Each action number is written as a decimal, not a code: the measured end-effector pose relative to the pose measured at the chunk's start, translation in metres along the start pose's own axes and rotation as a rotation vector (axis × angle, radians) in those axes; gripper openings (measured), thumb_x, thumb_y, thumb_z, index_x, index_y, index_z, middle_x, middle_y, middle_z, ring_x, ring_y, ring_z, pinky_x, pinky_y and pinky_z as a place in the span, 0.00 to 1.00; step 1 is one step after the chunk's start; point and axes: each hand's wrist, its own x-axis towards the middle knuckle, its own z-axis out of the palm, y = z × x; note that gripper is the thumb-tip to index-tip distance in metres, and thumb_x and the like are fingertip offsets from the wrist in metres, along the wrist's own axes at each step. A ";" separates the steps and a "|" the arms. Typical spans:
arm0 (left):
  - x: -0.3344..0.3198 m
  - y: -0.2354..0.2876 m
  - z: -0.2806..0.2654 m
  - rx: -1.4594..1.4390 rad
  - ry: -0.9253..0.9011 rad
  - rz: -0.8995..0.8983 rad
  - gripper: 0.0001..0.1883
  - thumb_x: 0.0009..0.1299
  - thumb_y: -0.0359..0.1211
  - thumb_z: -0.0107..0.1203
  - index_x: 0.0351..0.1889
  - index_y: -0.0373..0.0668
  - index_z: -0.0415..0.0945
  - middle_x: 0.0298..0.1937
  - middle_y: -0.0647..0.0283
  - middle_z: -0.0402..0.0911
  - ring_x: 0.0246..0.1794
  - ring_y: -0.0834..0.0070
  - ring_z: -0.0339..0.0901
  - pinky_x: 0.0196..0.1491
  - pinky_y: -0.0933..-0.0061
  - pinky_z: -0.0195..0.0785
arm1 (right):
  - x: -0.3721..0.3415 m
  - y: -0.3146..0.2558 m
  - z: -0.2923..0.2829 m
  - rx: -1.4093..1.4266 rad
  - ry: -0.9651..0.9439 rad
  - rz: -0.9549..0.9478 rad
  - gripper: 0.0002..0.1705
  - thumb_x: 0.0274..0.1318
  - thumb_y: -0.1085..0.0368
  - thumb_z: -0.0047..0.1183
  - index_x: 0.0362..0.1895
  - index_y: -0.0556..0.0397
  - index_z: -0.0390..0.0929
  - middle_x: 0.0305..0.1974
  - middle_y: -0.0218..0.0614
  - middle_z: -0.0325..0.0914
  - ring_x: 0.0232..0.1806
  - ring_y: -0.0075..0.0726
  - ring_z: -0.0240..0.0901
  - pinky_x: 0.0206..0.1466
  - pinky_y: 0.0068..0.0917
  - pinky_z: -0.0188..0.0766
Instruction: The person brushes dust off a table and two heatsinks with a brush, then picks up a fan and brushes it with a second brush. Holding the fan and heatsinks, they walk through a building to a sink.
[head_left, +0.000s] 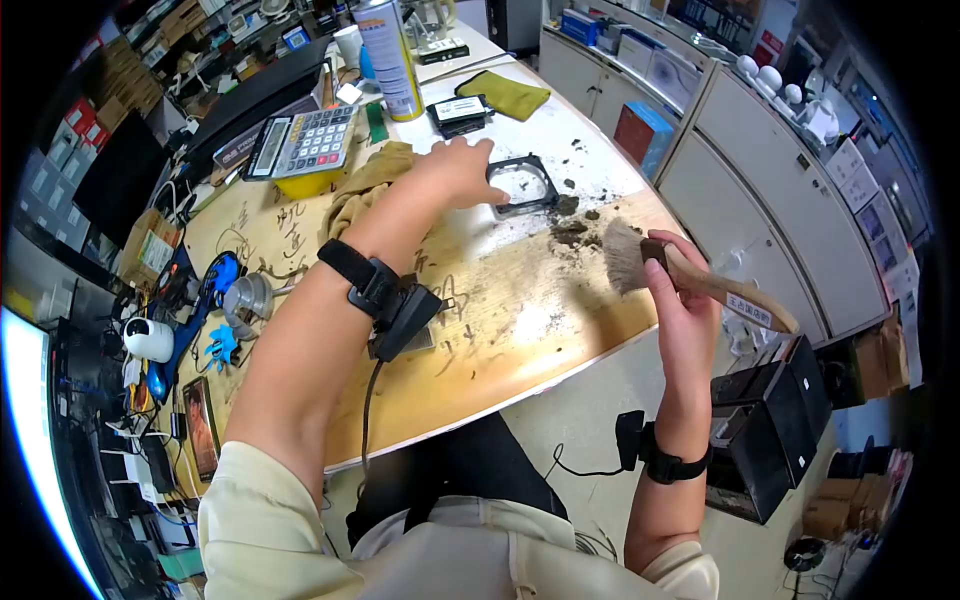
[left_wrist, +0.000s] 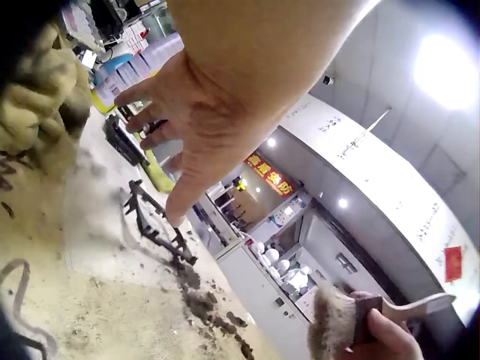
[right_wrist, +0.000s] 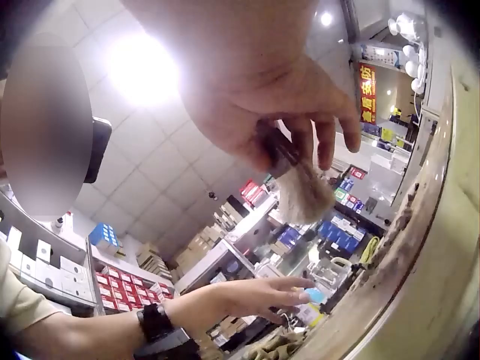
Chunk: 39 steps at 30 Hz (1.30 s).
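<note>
Wooden, pale-bristled brush (head_left: 712,285) is gripped by the right hand (head_left: 687,318); the square black frame (head_left: 530,207) should be steadied by the spread, empty left hand (head_left: 455,176).

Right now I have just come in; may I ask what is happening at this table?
A person holds a brush in the right hand, near the edge of the table. The left hand reaches over the table with nothing gripped, its thumb close to a black frame; whether they touch is unclear. Dark dirt lies beside the frame and has not been cleared away.
</note>
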 end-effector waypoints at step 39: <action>-0.005 -0.018 0.022 0.139 0.056 0.152 0.24 0.53 0.38 0.64 0.49 0.51 0.75 0.48 0.57 0.70 0.54 0.58 0.62 0.56 0.63 0.60 | 0.005 -0.001 -0.002 0.032 0.046 0.038 0.14 0.53 0.71 0.51 0.46 0.53 0.75 0.37 0.26 0.74 0.38 0.18 0.67 0.43 0.15 0.63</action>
